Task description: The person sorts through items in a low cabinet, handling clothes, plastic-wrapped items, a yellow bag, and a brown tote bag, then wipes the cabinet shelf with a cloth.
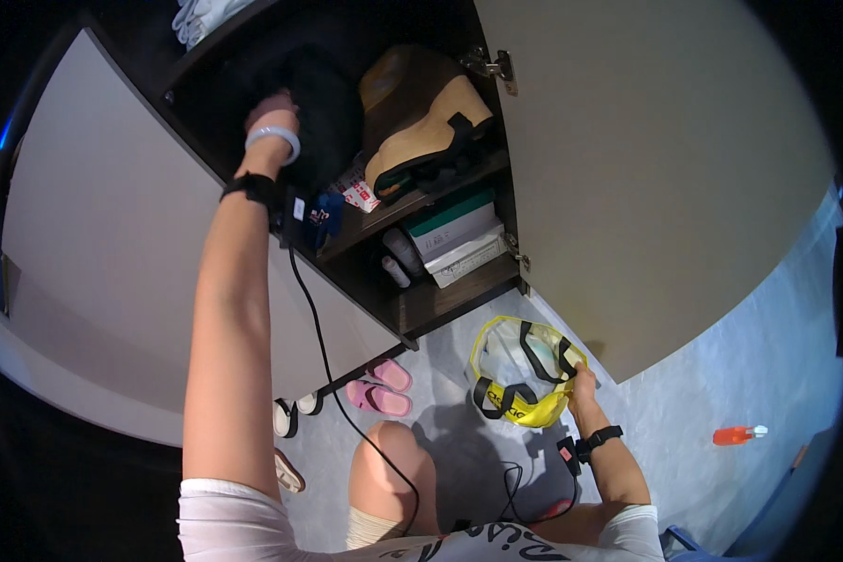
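My left hand (273,113) reaches into the upper compartment of an open dark cabinet (459,302), against a large black soft item (323,122). Its fingers are lost in the shadow there, so their grip does not show. Beside that black item lies a tan and brown bag (431,131) with black straps. Low on the right, my right hand (583,386) is closed on the rim of a clear and yellow tote bag (534,409) with black handles. Pale items show inside the tote, which hangs over or rests on the floor; I cannot tell which.
Cabinet doors stand open at left (112,244) and right (646,187). Boxes (468,258) and small bottles (395,272) sit on the lower shelf. Pink slippers (381,397) and other shoes (288,468) lie on the floor, with an orange spray bottle (735,436) at right. A cable (318,323) trails from my left wrist.
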A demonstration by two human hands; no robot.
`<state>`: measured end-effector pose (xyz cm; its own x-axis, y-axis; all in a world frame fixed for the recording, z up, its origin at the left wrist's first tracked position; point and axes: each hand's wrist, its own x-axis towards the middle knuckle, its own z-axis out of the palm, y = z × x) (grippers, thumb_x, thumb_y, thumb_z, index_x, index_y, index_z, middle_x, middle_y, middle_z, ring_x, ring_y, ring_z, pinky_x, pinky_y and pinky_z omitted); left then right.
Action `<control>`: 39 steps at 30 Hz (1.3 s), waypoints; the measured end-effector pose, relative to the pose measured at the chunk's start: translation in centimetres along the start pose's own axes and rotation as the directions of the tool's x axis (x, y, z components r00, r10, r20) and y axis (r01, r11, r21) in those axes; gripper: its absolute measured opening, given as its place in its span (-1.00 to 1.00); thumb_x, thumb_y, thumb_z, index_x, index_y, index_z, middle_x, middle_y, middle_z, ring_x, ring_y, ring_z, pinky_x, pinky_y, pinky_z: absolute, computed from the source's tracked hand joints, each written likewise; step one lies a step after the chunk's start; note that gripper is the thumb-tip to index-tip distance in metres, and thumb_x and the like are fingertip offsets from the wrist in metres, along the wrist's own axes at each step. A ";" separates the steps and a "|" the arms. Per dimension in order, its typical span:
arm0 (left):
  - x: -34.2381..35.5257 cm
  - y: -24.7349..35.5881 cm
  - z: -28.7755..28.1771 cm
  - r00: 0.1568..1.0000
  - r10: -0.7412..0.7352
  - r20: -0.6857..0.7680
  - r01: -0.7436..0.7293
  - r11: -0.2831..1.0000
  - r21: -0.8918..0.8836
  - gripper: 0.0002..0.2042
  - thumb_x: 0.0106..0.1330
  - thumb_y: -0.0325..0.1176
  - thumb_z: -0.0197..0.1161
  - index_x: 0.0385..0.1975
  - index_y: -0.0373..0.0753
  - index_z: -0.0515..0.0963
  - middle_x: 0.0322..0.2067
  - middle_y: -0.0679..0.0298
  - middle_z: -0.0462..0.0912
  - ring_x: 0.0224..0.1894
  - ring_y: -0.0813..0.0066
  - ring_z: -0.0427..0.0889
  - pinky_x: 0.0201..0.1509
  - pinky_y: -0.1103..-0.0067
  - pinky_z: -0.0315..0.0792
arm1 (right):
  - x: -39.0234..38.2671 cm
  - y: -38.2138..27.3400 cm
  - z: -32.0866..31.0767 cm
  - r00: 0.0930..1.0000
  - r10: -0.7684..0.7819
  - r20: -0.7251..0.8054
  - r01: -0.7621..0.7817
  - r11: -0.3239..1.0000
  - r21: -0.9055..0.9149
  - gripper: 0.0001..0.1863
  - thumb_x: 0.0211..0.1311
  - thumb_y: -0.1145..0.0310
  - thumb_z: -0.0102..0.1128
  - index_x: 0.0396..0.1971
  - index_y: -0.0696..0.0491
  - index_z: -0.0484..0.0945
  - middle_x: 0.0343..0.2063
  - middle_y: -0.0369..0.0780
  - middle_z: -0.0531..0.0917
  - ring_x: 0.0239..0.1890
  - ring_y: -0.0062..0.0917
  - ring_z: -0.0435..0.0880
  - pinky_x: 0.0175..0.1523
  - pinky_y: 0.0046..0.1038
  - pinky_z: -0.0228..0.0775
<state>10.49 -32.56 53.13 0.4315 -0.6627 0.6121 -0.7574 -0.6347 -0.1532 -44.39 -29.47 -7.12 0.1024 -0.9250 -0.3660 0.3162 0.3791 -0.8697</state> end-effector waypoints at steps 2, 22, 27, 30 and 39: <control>2.5 -1.7 0.0 0.990 -0.139 -0.009 0.139 0.989 -0.044 -0.69 0.41 -0.26 0.09 0.05 -0.22 0.57 0.06 -0.06 0.58 0.11 -0.05 0.58 0.16 0.20 0.48 | -3.1 -2.3 1.8 0.987 0.155 -0.037 -0.156 0.987 -0.024 -0.67 0.33 0.23 0.04 0.00 0.05 0.51 -0.17 -0.20 0.63 -0.19 -0.33 0.61 -0.15 -0.10 0.48; -12.2 9.4 1.2 0.772 0.215 -0.598 -0.335 0.937 -0.096 -0.14 0.12 0.18 0.37 0.29 -0.27 0.23 0.26 -0.37 0.17 0.33 -0.45 0.11 0.34 -0.09 0.12 | -0.9 0.4 -5.7 0.928 0.309 0.207 -0.323 0.945 0.040 -0.66 0.39 0.29 -0.07 0.10 0.04 0.38 -0.19 -0.13 0.56 -0.34 -0.22 0.67 -0.45 -0.17 0.66; -5.3 5.2 9.1 0.949 -0.309 -0.066 0.207 0.766 -0.609 0.32 -0.19 0.40 0.46 0.22 -0.80 0.07 0.23 -0.45 0.25 0.34 -0.19 0.27 0.39 0.30 0.22 | -0.4 -0.1 -3.1 0.931 0.356 0.078 -0.362 0.929 0.080 -0.64 0.38 0.28 -0.08 0.11 0.03 0.40 -0.12 -0.13 0.57 -0.34 -0.21 0.67 -0.51 -0.22 0.59; -4.7 7.3 12.0 0.888 -0.459 -0.036 0.395 0.800 -0.451 0.03 -0.05 0.19 0.49 0.22 -0.61 0.31 0.16 -0.30 0.45 0.24 -0.17 0.43 0.33 0.32 0.31 | -0.6 -0.3 -2.6 0.935 0.354 0.017 -0.355 0.933 0.063 -0.64 0.39 0.28 -0.06 0.13 0.04 0.39 -0.13 -0.13 0.58 -0.31 -0.20 0.67 -0.47 -0.18 0.60; -0.1 4.1 5.0 0.860 -0.413 -0.300 0.065 0.671 -0.738 -0.33 0.05 -0.19 0.47 0.19 -0.32 0.47 -0.01 -0.15 0.63 0.03 -0.04 0.63 0.12 0.36 0.43 | -1.2 0.3 -1.7 0.948 0.308 0.085 -0.314 0.947 0.070 -0.64 0.42 0.31 -0.06 0.14 0.07 0.35 -0.13 -0.11 0.59 -0.26 -0.17 0.68 -0.38 -0.05 0.64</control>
<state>9.83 -37.10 48.56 0.5370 -0.1891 0.8221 -0.8422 -0.1756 0.5097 -46.00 -28.22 -7.53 0.2741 -0.7623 -0.5863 0.3330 0.6472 -0.6858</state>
